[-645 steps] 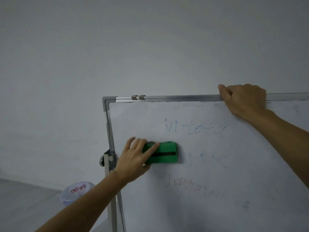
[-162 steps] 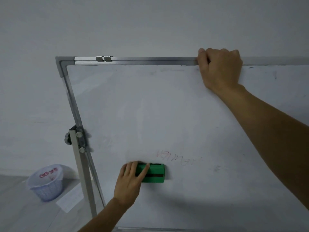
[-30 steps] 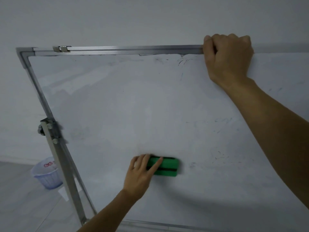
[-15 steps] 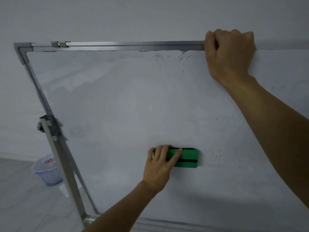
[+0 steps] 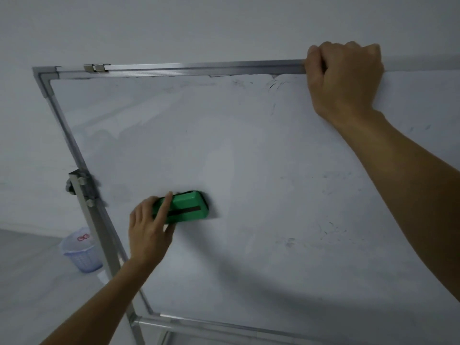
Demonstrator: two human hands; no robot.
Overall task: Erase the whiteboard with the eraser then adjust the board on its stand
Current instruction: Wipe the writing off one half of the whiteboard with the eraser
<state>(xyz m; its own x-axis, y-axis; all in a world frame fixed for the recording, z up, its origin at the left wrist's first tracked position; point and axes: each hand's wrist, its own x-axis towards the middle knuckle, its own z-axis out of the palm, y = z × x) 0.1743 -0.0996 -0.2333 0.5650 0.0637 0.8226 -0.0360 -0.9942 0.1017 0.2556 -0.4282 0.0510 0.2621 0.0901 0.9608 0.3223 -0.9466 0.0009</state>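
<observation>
The whiteboard [image 5: 249,145] fills most of the view, framed in grey metal and tilted on its stand [image 5: 99,235]. Its surface is mostly wiped, with faint smudges near the top edge and at the right. My left hand [image 5: 149,230] presses a green eraser [image 5: 185,207] with a dark stripe flat against the board's lower left area. My right hand [image 5: 344,78] is clenched over the top rail of the frame, right of centre.
A pale blue plastic basket [image 5: 81,252] stands on the floor at the left, behind the stand's leg. A plain white wall is behind the board. The stand's lower crossbar [image 5: 211,327] runs along the bottom.
My left hand has slid the eraser leftward and slightly up across the board since half a second ago. My right hand keeps its grip on the top rail.
</observation>
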